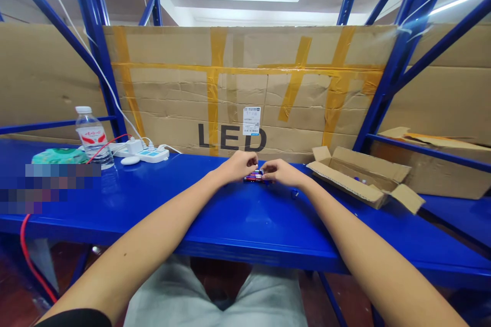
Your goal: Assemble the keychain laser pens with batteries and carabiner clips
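My left hand (240,165) and my right hand (279,171) are close together over the back middle of the blue table. Between and below their fingertips lie small shiny red and silver cylinders (253,177). The fingers of my left hand are bent together at the cylinders' upper left; what they pinch is too small to make out. My right hand's fingers are closed at the cylinders' right end, and they partly hide it. A small dark blue piece (294,193) lies on the table just below my right wrist.
An open cardboard box (345,184) with small items inside stands at right. At left are a water bottle (92,138), a green packet (59,156) and a white power strip (153,154). A large cardboard panel (172,112) rises behind the blue table (245,219).
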Demonstrator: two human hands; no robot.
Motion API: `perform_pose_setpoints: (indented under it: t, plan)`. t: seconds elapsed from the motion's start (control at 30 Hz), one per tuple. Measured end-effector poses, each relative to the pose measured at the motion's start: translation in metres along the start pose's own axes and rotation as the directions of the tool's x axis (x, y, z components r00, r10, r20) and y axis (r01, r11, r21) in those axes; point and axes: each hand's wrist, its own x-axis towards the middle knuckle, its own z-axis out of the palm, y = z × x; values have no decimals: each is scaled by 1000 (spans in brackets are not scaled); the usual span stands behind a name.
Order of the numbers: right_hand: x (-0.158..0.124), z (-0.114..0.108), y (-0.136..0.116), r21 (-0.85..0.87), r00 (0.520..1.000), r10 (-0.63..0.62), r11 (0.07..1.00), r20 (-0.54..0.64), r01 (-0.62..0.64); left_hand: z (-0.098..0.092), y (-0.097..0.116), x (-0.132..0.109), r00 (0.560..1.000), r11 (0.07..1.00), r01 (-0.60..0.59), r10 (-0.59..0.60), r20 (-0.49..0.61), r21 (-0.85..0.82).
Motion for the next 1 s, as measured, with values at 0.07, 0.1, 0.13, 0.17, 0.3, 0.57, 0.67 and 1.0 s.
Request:
perform_pose_setpoints:
  t: [0.07,0.1,0.13,0.17,0.3,0.57,0.67,1.0]
  plan:
    - [0,1,-1,22,1000,-23,999,-6,23,6,-2,2,998,998,-66,66,-18,4]
    - [0,1,-1,35,999,-36,999,-13,36,9,-2,3,996,996,-90,90,-5,10]
    - [0,1,-2,47,999,-45,998,-18,45,12,-1,4,994,994,-110,109,3,20]
    - [-1,0,-2,58,999,-48,997,-21,49,13,-1,4,992,991,-129,129,1,32]
    - [-1,-1,-5,87,999,-21,996,-47,25,0,-6,5,994,989,-111,108,32,99]
    - [-3,10,-15,53,1000,-14,998,-21,15,-35,-31,-8,576,772,508,-634,515,382]
    - [-3,15,-19,22,999,-35,999,-25,35,-30,-26,-9,536,778,481,-626,567,405]
    - [2,18,-12,-10,994,-93,996,-66,92,-3,-22,8,975,949,209,-221,-25,-238]
